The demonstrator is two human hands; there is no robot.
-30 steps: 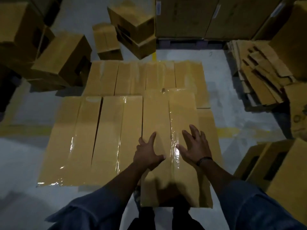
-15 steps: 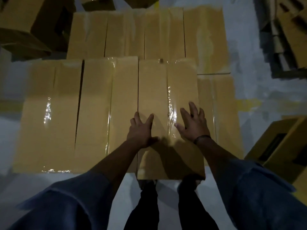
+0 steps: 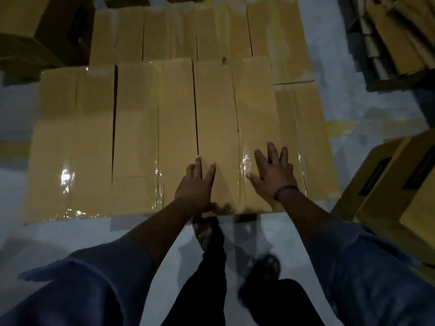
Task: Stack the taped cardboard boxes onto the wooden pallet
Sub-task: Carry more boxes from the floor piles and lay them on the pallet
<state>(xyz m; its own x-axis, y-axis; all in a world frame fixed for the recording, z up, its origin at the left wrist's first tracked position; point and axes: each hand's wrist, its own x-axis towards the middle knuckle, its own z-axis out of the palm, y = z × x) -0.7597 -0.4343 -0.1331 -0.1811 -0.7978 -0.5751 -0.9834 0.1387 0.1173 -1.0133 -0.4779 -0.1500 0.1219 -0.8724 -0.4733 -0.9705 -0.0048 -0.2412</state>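
A taped cardboard box (image 3: 219, 118) lies flat-topped in the upper layer of the stack, flush with the two taped boxes (image 3: 136, 137) to its left. My left hand (image 3: 196, 184) presses flat on its near left part, fingers straight. My right hand (image 3: 273, 172) presses flat on its near right part beside the glossy tape seam, a dark band on the wrist. A lower layer of boxes (image 3: 303, 128) shows to the right and behind (image 3: 211, 31). The pallet beneath is hidden by the boxes.
Loose cardboard boxes stand at the upper left (image 3: 35, 31) and at the right (image 3: 388, 189). A pile of flattened cardboard (image 3: 395, 38) lies at the upper right. Grey floor with yellow markings (image 3: 341, 128) surrounds the stack; my feet (image 3: 266, 267) are on the floor right at its near edge.
The box under my hands has slid away from me until its near edge lines up with its neighbours. Both hands stayed flat on it, and I stepped closer.
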